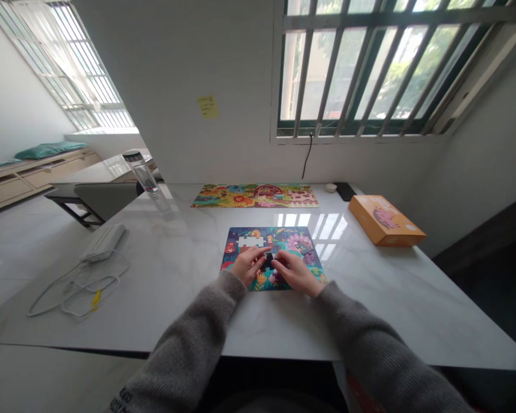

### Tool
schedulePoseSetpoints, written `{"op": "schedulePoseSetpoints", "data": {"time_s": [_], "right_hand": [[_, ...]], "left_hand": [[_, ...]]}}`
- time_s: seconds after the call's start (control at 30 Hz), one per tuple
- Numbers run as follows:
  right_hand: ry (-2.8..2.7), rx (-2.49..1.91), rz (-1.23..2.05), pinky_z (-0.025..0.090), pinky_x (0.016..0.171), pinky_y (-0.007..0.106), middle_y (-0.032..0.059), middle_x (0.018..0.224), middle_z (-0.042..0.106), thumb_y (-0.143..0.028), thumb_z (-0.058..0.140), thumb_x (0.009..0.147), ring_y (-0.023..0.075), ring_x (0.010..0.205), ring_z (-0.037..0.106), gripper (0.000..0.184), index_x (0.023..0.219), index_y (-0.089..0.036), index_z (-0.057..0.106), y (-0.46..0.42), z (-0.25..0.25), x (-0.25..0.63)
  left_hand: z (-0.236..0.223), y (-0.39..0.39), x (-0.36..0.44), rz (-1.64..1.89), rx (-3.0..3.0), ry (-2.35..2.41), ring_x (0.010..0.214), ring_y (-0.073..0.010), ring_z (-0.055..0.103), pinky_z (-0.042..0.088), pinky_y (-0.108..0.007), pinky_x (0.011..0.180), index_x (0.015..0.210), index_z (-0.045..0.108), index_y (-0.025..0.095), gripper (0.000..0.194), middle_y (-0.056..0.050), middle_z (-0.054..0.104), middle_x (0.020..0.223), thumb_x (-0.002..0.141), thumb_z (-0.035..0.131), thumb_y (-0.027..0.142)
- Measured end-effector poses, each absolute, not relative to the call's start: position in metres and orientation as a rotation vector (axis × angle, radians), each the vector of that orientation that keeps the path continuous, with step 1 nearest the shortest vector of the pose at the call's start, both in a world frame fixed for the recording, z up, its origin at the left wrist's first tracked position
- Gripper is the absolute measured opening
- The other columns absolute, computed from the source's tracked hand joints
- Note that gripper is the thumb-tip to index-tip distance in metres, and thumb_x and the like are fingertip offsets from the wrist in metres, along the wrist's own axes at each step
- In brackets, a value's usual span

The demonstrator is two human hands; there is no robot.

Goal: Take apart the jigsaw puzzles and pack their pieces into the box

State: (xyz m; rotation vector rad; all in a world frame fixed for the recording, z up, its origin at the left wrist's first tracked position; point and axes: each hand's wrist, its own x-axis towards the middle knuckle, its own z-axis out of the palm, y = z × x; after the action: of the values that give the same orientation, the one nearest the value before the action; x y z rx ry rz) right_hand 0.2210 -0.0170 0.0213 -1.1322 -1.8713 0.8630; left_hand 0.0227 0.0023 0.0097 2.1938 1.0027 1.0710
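A colourful jigsaw puzzle (301,244) lies flat in front of me, with a pale gap (251,241) in its upper left part. Over its middle my left hand (250,265) and my right hand (297,273) meet, fingers bent. Between their fingertips is a small dark puzzle piece (268,261), pinched from both sides. The picture on the piece is too small to make out. My hands cover part of the puzzle's lower half.
Behind lie long illustrated animal boards (258,196). At right stands an orange box (384,220), near a black phone-like object (345,191) and a small white dish (331,187). A clear bottle (143,173) and a white power strip with cable (104,242) are at left.
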Motion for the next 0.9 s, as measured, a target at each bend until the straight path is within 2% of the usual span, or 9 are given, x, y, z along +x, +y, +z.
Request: {"op": "schedulePoseSetpoints", "data": {"time_s": [0.13,0.2,0.37,0.47,0.53,0.6,0.7,0.77,0.9], "right_hand": [[-1.715,-1.12,0.962,0.035,0.055,0.025,-0.0048,0.063,0.044,-0.045,0.051,0.09,0.0118,0.057,0.042,0.031,0.071,-0.021,0.046,-0.012,0.022,0.225],[-1.663,-1.117,1.033,0.035,0.054,0.025,-0.0051,0.062,0.044,-0.048,0.05,0.09,0.0116,0.055,0.042,0.033,0.071,-0.021,0.047,-0.01,0.022,0.226],[-1.673,-1.13,1.061,0.037,0.054,0.026,-0.0039,0.062,0.048,-0.047,0.047,0.092,0.0125,0.056,0.044,0.032,0.073,-0.021,0.048,-0.011,0.023,0.226],[-1.692,-1.15,0.838,0.044,0.062,0.029,-0.0011,0.07,0.053,-0.04,0.046,0.094,0.015,0.064,0.051,0.023,0.088,-0.019,0.055,-0.014,0.026,0.228],[-1.742,-1.121,0.634,0.048,0.072,0.033,0.0038,0.085,0.06,-0.033,0.049,0.094,0.0179,0.077,0.057,0.021,0.107,-0.018,0.056,-0.016,0.03,0.232],[-1.853,-1.051,0.484,0.05,0.083,0.038,0.0093,0.106,0.062,-0.028,0.054,0.092,0.0212,0.092,0.059,0.031,0.122,-0.02,0.053,-0.018,0.034,0.237],[-2.033,-0.926,0.366,0.05,0.091,0.044,0.0116,0.128,0.058,-0.023,0.06,0.089,0.0256,0.111,0.056,0.045,0.133,-0.024,0.048,-0.018,0.036,0.242],[-2.082,-0.882,0.319,0.051,0.093,0.045,0.0107,0.13,0.058,-0.021,0.061,0.09,0.0266,0.117,0.054,0.047,0.134,-0.026,0.047,-0.017,0.035,0.244],[-2.091,-0.875,0.248,0.052,0.094,0.046,0.0098,0.124,0.061,-0.023,0.063,0.091,0.0263,0.115,0.056,0.047,0.135,-0.027,0.047,-0.013,0.028,0.246]], "left_hand": [[0.016,-0.001,0.019,1.259,2.476,1.02,0.112,-0.0273,0.055,0.048,-0.045,0.1,0.132,0.054,0.018,0.045,-0.013,0.057,0.118,0.089,0.061,0.031],[0.018,-0.002,0.018,1.258,2.562,0.996,0.118,-0.0286,0.053,0.047,-0.047,0.103,0.134,0.051,0.02,0.051,-0.013,0.056,0.124,0.087,0.065,0.03],[0.021,-0.004,0.018,1.266,2.58,0.959,0.115,-0.0258,0.057,0.049,-0.044,0.1,0.129,0.055,0.024,0.04,-0.009,0.062,0.123,0.09,0.062,0.026],[0.023,-0.004,0.018,1.297,2.537,0.956,0.114,-0.0251,0.058,0.049,-0.043,0.1,0.124,0.058,0.023,0.034,-0.009,0.063,0.122,0.09,0.063,0.025],[0.024,-0.004,0.018,1.315,2.505,0.949,0.116,-0.0251,0.057,0.048,-0.044,0.101,0.122,0.058,0.023,0.032,-0.009,0.063,0.123,0.09,0.063,0.024],[0.023,-0.003,0.017,1.322,2.473,0.937,0.117,-0.0251,0.057,0.048,-0.044,0.101,0.122,0.057,0.023,0.033,-0.009,0.063,0.125,0.09,0.063,0.023],[0.019,-0.002,0.017,1.336,2.423,0.935,0.105,-0.023,0.061,0.052,-0.042,0.094,0.127,0.053,0.023,0.04,-0.01,0.063,0.125,0.089,0.064,0.024],[0.017,-0.001,0.017,1.344,2.412,0.928,0.096,-0.0213,0.063,0.054,-0.041,0.091,0.128,0.052,0.023,0.042,-0.01,0.063,0.125,0.088,0.065,0.025],[0.015,-0.001,0.017,1.345,2.418,0.892,0.101,-0.0222,0.063,0.054,-0.041,0.091,0.124,0.054,0.024,0.037,-0.01,0.063,0.126,0.089,0.064,0.024]]}}
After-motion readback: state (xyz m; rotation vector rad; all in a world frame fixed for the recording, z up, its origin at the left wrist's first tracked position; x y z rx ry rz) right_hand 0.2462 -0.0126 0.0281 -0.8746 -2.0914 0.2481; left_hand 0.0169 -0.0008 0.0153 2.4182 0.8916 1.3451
